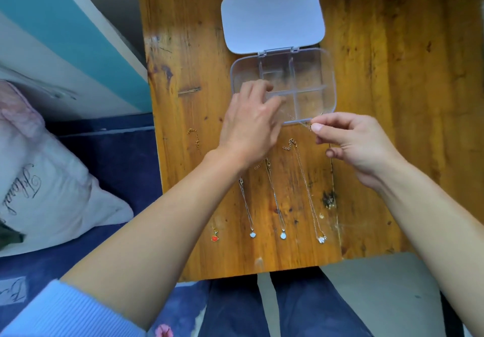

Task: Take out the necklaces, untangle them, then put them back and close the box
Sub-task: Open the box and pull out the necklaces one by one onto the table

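The worn brown wooden surface ran wide to my right and past the box, open wood with room to move. Its left edge dropped to dark blue fabric and a pale lettered pillow; its near edge stopped just above my knees.

The clear plastic compartment box lay open, its pale lilac lid flat on the wood behind the hinge.

My left grip reached over the box's near-left corner, fingers bent into a compartment. Blur and the back of the hand hid them, so I could not tell whether they held anything.

My right grip pinched a thin chain between thumb and forefinger at the box's near rim; the chain was faint, its far end lost.

Four necklaces lay side by side, apart, between my forearms near the front edge. My left forearm covered most of the red-pendant necklace.
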Action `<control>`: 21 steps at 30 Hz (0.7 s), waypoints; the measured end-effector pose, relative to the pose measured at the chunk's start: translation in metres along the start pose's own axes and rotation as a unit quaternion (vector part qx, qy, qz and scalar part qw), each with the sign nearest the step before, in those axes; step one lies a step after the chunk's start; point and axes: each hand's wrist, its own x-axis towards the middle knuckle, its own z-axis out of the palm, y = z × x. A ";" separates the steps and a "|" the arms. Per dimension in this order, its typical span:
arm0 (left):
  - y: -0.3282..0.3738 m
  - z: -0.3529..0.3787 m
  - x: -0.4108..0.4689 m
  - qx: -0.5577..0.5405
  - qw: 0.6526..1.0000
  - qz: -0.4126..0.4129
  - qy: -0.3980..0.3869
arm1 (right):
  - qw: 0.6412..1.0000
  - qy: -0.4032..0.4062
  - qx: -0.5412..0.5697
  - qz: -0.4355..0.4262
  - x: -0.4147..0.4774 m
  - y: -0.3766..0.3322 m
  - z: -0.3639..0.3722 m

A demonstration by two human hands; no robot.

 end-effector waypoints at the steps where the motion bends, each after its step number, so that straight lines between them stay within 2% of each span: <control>1: 0.002 0.003 0.004 0.026 0.999 0.020 -0.037 | 1.000 -0.002 0.019 0.009 -0.003 0.002 -0.001; 3: 0.004 0.009 0.009 0.056 0.994 0.028 -0.091 | 0.998 -0.010 0.050 0.028 -0.008 0.004 -0.005; 5: 0.005 0.012 0.011 0.056 0.992 0.023 -0.107 | 0.996 -0.021 0.079 0.044 -0.012 0.006 -0.011; 13: -0.002 0.003 0.010 -0.007 0.998 0.022 -0.067 | 0.983 0.011 0.176 0.050 -0.023 0.020 -0.034; 16: 0.003 -0.007 0.013 -0.085 0.994 0.000 -0.066 | 0.982 0.035 0.179 0.047 -0.025 0.027 -0.039; 18: 0.007 -0.017 0.014 -0.161 0.984 -0.020 -0.079 | 0.983 0.048 0.172 0.050 -0.027 0.033 -0.043; 21: 0.013 -0.028 0.012 -0.220 0.970 -0.033 -0.099 | 0.985 0.072 0.142 0.061 -0.031 0.046 -0.047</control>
